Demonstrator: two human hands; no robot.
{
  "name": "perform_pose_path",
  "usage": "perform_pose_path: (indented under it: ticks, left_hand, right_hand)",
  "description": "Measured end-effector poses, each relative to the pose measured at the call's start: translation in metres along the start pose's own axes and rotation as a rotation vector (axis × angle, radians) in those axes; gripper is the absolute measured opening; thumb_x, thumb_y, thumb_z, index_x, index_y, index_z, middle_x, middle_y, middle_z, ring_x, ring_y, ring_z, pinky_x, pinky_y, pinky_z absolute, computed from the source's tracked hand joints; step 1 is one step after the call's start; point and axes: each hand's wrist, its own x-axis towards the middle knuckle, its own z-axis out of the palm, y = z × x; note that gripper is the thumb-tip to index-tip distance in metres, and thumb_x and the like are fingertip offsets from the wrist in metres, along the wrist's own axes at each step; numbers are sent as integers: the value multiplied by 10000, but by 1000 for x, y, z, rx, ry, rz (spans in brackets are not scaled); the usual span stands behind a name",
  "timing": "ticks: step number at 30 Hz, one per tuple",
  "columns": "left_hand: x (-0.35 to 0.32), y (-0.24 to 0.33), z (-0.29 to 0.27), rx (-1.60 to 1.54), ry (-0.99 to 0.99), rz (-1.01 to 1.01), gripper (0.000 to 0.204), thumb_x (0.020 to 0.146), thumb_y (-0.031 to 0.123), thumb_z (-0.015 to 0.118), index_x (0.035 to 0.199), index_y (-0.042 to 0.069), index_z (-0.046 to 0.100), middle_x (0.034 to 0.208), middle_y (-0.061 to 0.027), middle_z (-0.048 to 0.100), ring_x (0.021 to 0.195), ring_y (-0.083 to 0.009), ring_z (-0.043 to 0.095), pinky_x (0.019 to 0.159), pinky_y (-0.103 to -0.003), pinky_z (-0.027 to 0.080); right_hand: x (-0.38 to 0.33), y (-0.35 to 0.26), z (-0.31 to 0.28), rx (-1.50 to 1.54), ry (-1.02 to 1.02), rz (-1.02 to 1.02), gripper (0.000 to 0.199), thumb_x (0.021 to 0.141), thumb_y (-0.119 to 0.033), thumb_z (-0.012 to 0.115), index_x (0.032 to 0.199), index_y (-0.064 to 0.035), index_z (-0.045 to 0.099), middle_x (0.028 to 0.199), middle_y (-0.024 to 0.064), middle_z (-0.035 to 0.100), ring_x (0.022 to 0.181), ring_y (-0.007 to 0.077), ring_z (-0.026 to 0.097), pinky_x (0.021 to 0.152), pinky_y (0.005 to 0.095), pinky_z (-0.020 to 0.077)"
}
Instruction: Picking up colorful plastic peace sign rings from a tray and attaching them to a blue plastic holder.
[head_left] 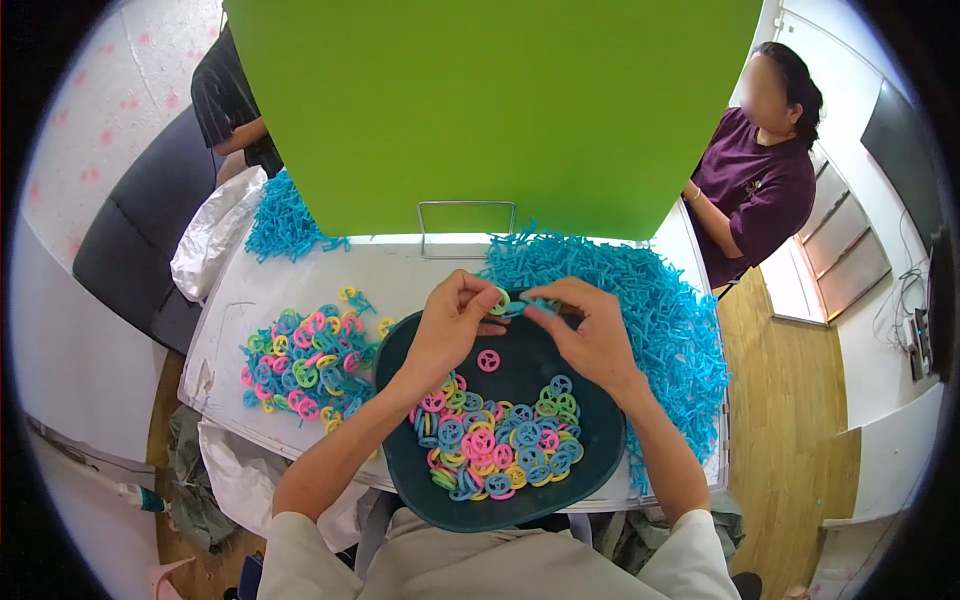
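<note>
Above the far rim of a dark green basin (pixel 398 345), my two hands meet with their fingertips close together. My left hand (pixel 445 325) pinches a small yellow-green plastic wheel (pixel 502 300). Between the fingers of my right hand (pixel 592 335) is a small blue plastic piece (pixel 530 306), its exact shape partly covered by the fingers. It appears to touch the wheel. Inside the basin lie many small spoked wheels (pixel 500 445) in pink, blue, yellow and green. A single pink wheel (pixel 488 360) rests apart from them, just below my hands.
Blue plastic sticks (pixel 660 320) form a large heap on the right of the white table (pixel 345 270); a smaller blue heap (pixel 283 220) is far left. Assembled wheels on sticks (pixel 300 365) pile up left. A green panel (pixel 490 110) stands behind. Two people (pixel 765 180) sit beyond it.
</note>
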Motion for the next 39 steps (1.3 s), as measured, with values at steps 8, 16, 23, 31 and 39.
perform_pose_path:
  ticks: [8,16,23,31,39]
  left_hand:
    - [2,-8,6,102,58,160,85,951,54,516,958,-30,506,864,-95,618,750,-136,628,664,-264,550]
    - [-3,-6,12,239,79,193,52,956,35,498,959,-15,486,875,-75,608,771,-111,603,682,-252,532]
    - [-4,-4,17,287,107,175,35,939,6,504,942,-22,483,858,-73,608,747,-115,607,692,-266,533]
    - [-7,-2,23,281,87,475,176,909,-41,517,1072,-17,579,833,-110,654,761,-162,656,690,-269,532]
    - [-13,8,26,249,81,343,185,934,-12,513,1093,-35,604,977,-94,656,879,-138,641,794,-279,551]
  right_hand:
    - [-4,0,3,-3,-8,62,151,795,-71,693,938,-26,679,807,106,655,629,164,579,526,276,409]
    - [-6,11,4,91,-83,214,96,873,-77,663,900,11,637,765,15,636,638,18,500,538,204,369]
    - [-4,12,2,110,-127,231,97,902,-83,625,930,10,629,812,42,668,741,50,591,623,206,453]
    - [2,12,-2,495,-128,407,193,893,-150,662,1013,0,634,808,46,670,739,62,598,616,203,456]
    - [2,3,-11,80,-53,321,152,843,-145,717,876,0,684,710,18,648,628,45,554,551,191,426]
